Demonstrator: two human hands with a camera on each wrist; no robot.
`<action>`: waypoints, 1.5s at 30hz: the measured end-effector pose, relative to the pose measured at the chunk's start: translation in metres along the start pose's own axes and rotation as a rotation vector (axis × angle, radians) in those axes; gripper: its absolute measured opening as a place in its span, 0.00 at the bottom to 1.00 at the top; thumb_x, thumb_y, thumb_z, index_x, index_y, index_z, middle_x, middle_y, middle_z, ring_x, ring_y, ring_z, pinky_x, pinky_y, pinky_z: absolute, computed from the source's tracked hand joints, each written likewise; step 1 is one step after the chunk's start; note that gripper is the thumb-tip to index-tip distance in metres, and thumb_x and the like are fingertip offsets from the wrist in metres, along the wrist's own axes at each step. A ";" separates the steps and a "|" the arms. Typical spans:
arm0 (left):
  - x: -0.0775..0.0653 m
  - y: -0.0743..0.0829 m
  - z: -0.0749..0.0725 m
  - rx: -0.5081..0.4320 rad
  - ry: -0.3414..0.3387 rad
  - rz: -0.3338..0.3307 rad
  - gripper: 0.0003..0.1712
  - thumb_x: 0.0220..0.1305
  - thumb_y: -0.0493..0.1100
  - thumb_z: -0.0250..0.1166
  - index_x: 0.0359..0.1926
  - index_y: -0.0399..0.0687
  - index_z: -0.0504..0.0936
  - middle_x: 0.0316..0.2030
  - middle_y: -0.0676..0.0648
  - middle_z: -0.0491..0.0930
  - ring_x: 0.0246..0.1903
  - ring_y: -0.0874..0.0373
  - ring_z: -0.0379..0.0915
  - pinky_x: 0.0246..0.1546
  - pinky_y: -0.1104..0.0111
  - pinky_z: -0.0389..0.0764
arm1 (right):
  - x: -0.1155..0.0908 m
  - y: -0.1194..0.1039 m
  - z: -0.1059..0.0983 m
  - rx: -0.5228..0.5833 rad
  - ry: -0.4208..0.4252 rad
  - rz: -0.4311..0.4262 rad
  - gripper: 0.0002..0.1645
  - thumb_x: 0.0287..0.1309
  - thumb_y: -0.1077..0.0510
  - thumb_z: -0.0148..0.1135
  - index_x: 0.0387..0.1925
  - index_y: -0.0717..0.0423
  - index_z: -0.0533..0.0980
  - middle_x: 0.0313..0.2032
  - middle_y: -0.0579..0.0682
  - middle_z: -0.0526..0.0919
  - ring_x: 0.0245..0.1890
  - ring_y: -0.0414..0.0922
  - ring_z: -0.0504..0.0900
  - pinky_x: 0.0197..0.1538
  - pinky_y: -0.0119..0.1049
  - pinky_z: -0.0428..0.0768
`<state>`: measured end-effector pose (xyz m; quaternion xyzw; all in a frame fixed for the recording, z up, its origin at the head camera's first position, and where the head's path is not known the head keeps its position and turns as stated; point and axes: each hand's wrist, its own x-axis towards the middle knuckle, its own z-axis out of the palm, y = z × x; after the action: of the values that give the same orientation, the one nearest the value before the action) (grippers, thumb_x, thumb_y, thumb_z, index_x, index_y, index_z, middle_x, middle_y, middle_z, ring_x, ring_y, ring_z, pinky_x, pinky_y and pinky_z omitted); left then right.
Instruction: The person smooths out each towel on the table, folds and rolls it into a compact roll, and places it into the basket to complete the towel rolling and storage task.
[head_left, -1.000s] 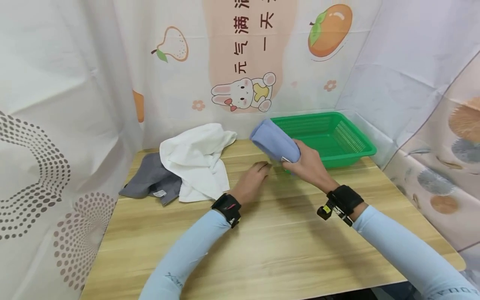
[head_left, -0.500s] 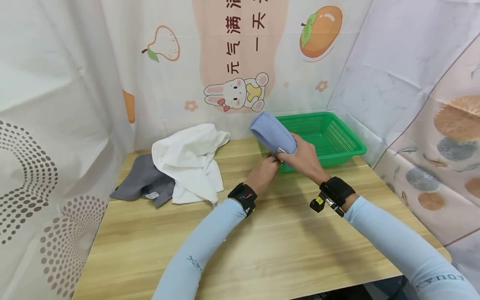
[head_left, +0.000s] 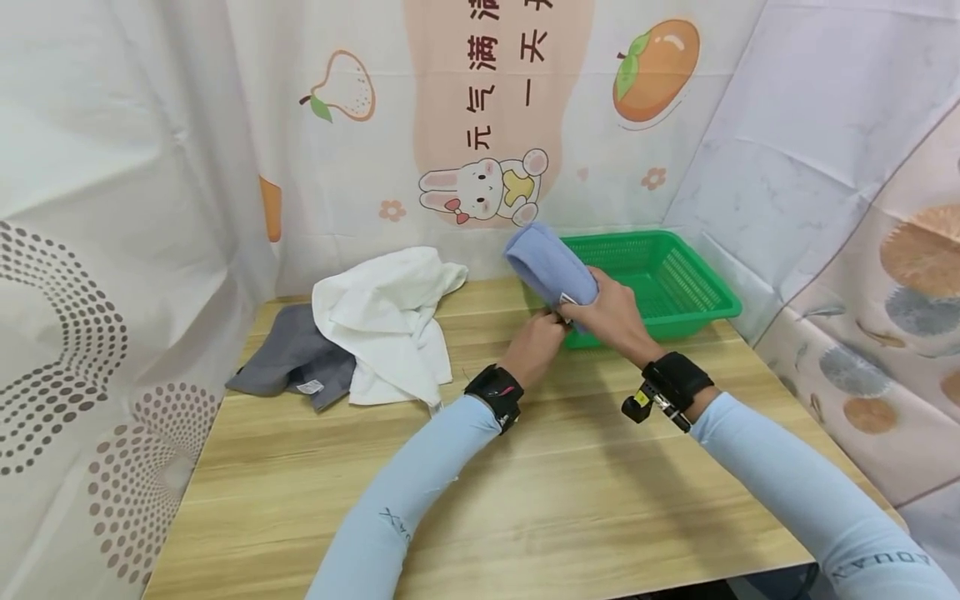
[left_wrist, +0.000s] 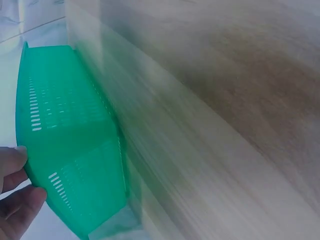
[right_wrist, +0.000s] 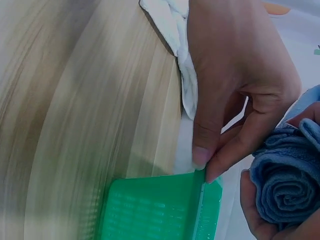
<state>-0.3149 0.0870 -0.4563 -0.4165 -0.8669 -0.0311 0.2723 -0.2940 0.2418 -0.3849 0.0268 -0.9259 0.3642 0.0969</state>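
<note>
My right hand [head_left: 611,317] grips a rolled blue towel [head_left: 551,265], which tilts up to the left over the near-left part of a green plastic basket [head_left: 697,323]. In the right wrist view the towel [right_wrist: 290,192] shows its spiral end. My left hand [head_left: 534,346] pinches the basket's rim at the near-left corner, just below the towel. The right wrist view has the left hand's thumb and index finger [right_wrist: 227,155] meeting on that rim. In the left wrist view, fingertips [left_wrist: 32,197] hold the edge of the slotted basket [left_wrist: 70,130].
A crumpled white towel [head_left: 386,321] lies at the back left of the wooden table [head_left: 315,483], partly over a dark grey cloth [head_left: 292,354] with a small label. Printed curtains [head_left: 345,175] stand behind and along both sides.
My left hand has moved right and slightly up from the table to the basket's rim and now pinches it. The right hand keeps its hold on the rolled towel, nearly in place.
</note>
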 end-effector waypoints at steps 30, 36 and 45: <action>0.001 0.008 0.007 -0.012 0.023 -0.038 0.12 0.71 0.34 0.63 0.45 0.52 0.91 0.41 0.53 0.86 0.45 0.58 0.77 0.50 0.72 0.76 | 0.018 0.000 -0.006 -0.012 0.034 -0.002 0.53 0.60 0.37 0.69 0.75 0.64 0.62 0.59 0.68 0.77 0.52 0.62 0.82 0.41 0.53 0.85; 0.000 0.007 0.005 -0.022 0.023 -0.038 0.11 0.72 0.34 0.63 0.45 0.50 0.90 0.41 0.52 0.86 0.44 0.57 0.78 0.50 0.71 0.77 | 0.018 0.001 -0.007 -0.014 0.040 -0.003 0.52 0.61 0.39 0.69 0.74 0.65 0.62 0.58 0.69 0.78 0.50 0.63 0.83 0.38 0.51 0.86; 0.001 0.007 0.007 -0.023 0.047 -0.033 0.09 0.72 0.35 0.64 0.43 0.50 0.90 0.39 0.52 0.85 0.39 0.57 0.75 0.49 0.71 0.72 | 0.024 0.011 -0.005 -0.026 0.056 0.006 0.50 0.61 0.38 0.68 0.72 0.65 0.65 0.56 0.68 0.79 0.47 0.62 0.84 0.37 0.50 0.85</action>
<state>-0.3134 0.0942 -0.4626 -0.4045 -0.8666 -0.0551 0.2871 -0.3182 0.2538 -0.3838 0.0124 -0.9276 0.3529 0.1221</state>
